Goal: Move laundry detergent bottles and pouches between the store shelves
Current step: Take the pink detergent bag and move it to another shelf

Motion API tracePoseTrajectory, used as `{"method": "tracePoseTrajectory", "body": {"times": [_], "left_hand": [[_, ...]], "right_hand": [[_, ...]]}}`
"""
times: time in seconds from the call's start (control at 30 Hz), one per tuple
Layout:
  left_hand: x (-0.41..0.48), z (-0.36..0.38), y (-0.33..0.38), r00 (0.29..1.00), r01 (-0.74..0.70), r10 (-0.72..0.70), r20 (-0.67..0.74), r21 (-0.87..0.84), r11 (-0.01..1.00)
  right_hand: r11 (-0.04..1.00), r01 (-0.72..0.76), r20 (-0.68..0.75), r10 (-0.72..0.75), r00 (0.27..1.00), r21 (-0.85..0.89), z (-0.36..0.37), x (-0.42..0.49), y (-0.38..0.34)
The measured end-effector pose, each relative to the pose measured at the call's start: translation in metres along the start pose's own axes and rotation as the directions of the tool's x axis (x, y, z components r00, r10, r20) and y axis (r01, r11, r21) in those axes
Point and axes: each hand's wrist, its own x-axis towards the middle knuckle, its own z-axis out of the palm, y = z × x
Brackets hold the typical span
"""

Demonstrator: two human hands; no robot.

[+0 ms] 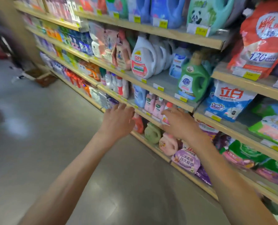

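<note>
Both arms are reaching out: my left hand (118, 121) is hovering spread and empty, my right hand (179, 123) is hanging open beside a pink bottle (166, 118), gripping nothing.

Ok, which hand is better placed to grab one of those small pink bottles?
Right. The right hand reaches with spread fingers right at the small pink bottles, blurred but seemingly holding nothing. The left hand hovers open further left, by the shelf edge, off the bottles.
</note>
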Motion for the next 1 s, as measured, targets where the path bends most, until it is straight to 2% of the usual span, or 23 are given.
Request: {"method": "tracePoseTrajectory", "body": {"times": [0.2, 0.47, 0.77, 0.9, 1.0], "left_hand": [[-0.009, -0.003, -0.109, 0.999, 0.047, -0.047, 0.006, 0.051, 0.998], [-0.013, 0.003, -0.208, 0.992, 0.113, -0.114, 0.062, 0.030, 0.993], [0.037, 0.018, -0.274, 0.983, 0.159, -0.162, 0.083, 0.049, 0.986], [0.078, 0.020, -0.303, 0.981, 0.172, -0.175, 0.085, 0.049, 0.984], [0.123, 0.017, -0.329, 0.980, 0.165, -0.176, 0.093, 0.115, 0.980]], "right_hand": [[1.000, 0.019, 0.006, -0.019, 1.000, -0.011, 0.008, 0.041, -0.092], [0.999, 0.039, 0.060, -0.038, 0.998, -0.027, 0.015, 0.091, -0.168], [0.995, 0.092, 0.102, -0.087, 0.991, -0.040, 0.022, 0.171, -0.205], [0.996, 0.092, 0.121, -0.091, 0.989, -0.002, 0.026, 0.229, -0.207], [0.994, 0.103, 0.118, -0.107, 0.987, 0.042, 0.023, 0.283, -0.210]]}}
